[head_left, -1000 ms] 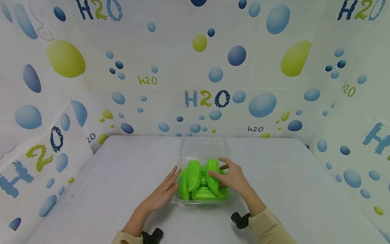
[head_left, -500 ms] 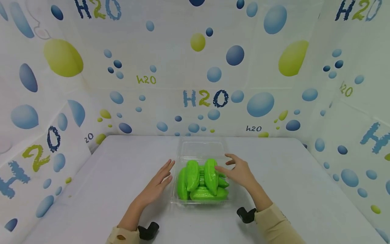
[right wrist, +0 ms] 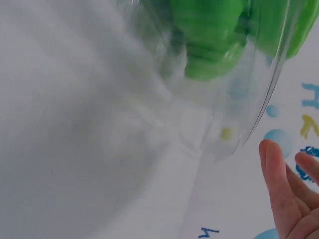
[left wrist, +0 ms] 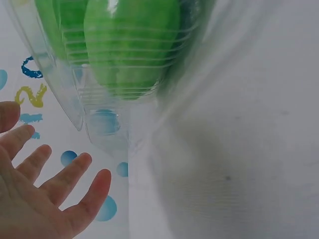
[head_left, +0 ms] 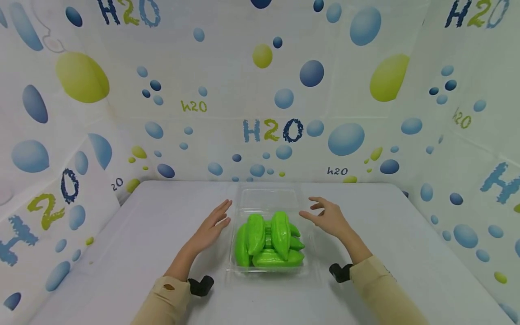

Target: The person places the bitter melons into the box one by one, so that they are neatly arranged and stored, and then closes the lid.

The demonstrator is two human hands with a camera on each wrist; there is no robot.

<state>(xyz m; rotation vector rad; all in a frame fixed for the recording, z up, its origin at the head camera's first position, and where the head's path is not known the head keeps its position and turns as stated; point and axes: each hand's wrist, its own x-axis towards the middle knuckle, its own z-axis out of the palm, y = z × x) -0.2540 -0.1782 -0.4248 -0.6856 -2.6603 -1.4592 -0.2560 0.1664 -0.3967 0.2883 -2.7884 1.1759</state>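
Staged recording booth, not a lived-in room: white table point(head_left: 162, 253) boxed in from 9 through 12 to 3 o'clock by wall panels point(head_left: 284, 90) printed with blue and green bubbles and H2O lettering point(head_left: 273, 131)

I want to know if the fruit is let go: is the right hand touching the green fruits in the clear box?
Apart. The head view shows the right hand raised beside the clear box, with a gap between its fingertips and the green fruits.
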